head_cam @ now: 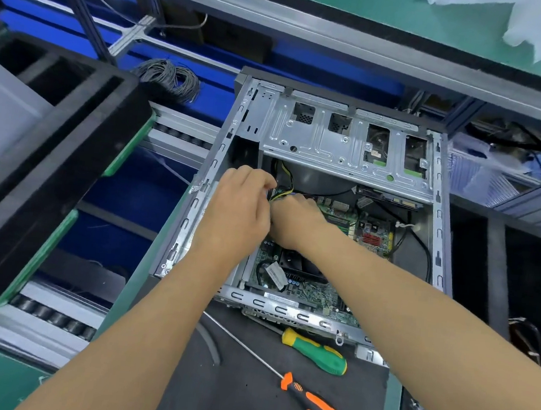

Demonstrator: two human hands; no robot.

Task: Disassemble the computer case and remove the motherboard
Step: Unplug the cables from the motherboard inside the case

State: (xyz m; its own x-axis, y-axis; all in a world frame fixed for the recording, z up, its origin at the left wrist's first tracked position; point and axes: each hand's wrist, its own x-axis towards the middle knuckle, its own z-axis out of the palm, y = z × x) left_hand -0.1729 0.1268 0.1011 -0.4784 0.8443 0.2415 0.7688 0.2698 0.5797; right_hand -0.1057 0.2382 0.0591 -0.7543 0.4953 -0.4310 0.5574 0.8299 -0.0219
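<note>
An opened computer case [438, 219] lies on a dark mat, its side panel off. The green motherboard [314, 290] sits inside on the case floor, partly covered by my forearms. Both hands reach in at the board's far left corner, close together. My left hand [243, 202] has its fingers curled around a bundle of yellow and black power cables [285, 186]. My right hand [294, 220] has its fingers bent down at the same cables where they meet the board; what it pinches is hidden.
A green-and-yellow screwdriver [315, 351] and a long orange-and-black screwdriver [313, 405] lie on the mat [245, 399] in front of the case. A black foam tray [54, 159] sits on the roller conveyor at left. A coil of grey wire [170, 78] lies behind.
</note>
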